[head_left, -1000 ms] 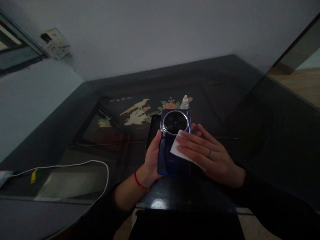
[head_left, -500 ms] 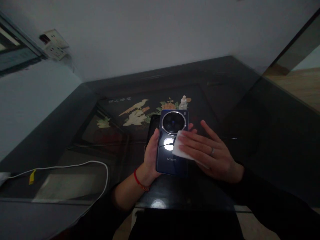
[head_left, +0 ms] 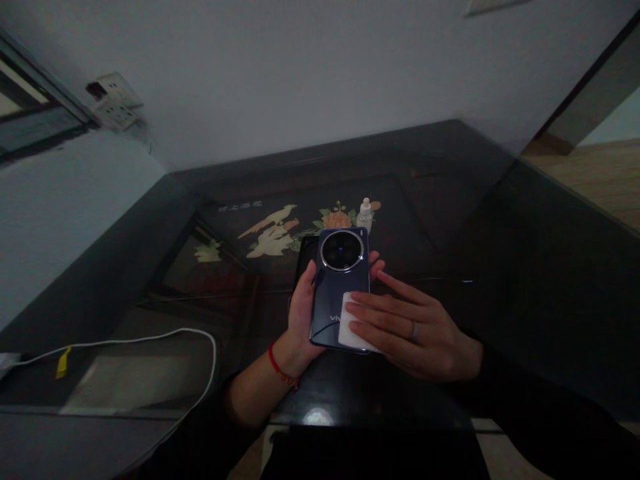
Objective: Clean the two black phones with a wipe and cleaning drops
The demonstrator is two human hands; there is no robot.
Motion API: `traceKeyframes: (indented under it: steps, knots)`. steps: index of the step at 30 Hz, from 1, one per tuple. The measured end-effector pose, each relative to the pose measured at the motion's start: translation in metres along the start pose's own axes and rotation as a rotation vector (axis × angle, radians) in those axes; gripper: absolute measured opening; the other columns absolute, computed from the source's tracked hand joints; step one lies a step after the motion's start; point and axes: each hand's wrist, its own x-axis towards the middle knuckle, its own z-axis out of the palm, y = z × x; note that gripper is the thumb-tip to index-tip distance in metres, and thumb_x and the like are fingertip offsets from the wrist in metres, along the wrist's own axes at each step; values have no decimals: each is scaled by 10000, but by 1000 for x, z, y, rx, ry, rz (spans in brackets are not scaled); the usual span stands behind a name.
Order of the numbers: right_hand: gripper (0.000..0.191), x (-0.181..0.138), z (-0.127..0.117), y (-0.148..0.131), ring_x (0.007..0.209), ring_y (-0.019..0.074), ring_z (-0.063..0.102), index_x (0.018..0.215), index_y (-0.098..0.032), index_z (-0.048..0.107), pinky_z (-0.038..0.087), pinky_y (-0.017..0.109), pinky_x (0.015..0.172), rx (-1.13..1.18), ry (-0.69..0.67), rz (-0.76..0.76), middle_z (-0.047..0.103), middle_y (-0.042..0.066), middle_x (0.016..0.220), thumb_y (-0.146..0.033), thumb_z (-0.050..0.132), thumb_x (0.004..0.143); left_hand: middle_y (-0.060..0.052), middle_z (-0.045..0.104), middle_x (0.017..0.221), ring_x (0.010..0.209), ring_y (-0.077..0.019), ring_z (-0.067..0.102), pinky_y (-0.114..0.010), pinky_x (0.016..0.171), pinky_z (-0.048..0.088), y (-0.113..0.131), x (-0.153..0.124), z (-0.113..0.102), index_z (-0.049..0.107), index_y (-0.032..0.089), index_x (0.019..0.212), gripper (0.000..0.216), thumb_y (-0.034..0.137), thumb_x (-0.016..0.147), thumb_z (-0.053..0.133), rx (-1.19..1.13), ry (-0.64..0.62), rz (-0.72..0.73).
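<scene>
A dark blue smartphone lies back side up in my left hand, its round camera ring toward the far end. My left thumb runs along one edge and fingertips show past the opposite edge. With its fingers stretched out, my right hand presses a folded white wipe on the lower part of the phone's back, covering some of the lettering. Beyond the phone stands a small clear bottle with a pale cap. A flat black object shows partly behind the phone; I cannot tell what it is.
The dark glossy table carries a bird-and-flower picture. At the left a white cable with a yellow tag curves over the table toward the front edge. A wall socket is at the far left.
My right hand has slid the wipe down the phone's back, from just below the camera ring to the lower end. The phone's tilt has shifted slightly, and the bright reflection on it is gone.
</scene>
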Motion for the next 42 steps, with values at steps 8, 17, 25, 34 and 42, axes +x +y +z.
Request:
traceKeyframes:
  steps: [8, 17, 25, 34, 42]
  knots:
    - [448, -8, -6, 24, 1252, 244, 535, 1277, -204, 558, 343, 557, 1107, -154, 21, 332, 638, 86, 1265, -53, 504, 859, -147, 630, 1255, 1326, -329, 422, -589, 1082, 273, -3, 2, -4, 505, 127, 1344, 608, 525, 923, 321, -20, -68, -77]
    - [440, -12, -11, 35, 1268, 240, 520, 1299, -205, 542, 347, 538, 1107, -214, 139, 462, 616, 82, 1300, -59, 454, 894, -131, 570, 1339, 1382, -368, 323, -644, 1054, 274, -9, -2, 0, 572, 165, 1291, 640, 586, 922, 261, 70, -130, -201]
    - [431, -9, -9, 35, 1304, 223, 479, 1311, -224, 527, 327, 563, 1109, -24, -1, 292, 621, 78, 1292, -96, 476, 903, -114, 624, 1264, 1190, -359, 552, -614, 957, 392, -13, -3, -7, 604, 247, 1233, 494, 552, 919, 374, 158, -189, -302]
    - [383, -13, -9, 40, 1205, 196, 579, 1257, -172, 567, 401, 510, 1074, -11, 18, 415, 657, 113, 1233, -77, 456, 903, -106, 643, 1237, 1160, -344, 574, -622, 935, 402, -7, -1, -4, 563, 240, 1283, 539, 561, 941, 295, 97, -152, -199]
    - [394, -9, -7, 29, 1184, 204, 595, 1220, -163, 585, 429, 512, 1055, 14, -14, 298, 673, 111, 1203, -46, 484, 857, -114, 663, 1200, 1202, -302, 548, -567, 1061, 316, -1, 3, -2, 469, 181, 1382, 634, 585, 935, 272, 12, 5, -54]
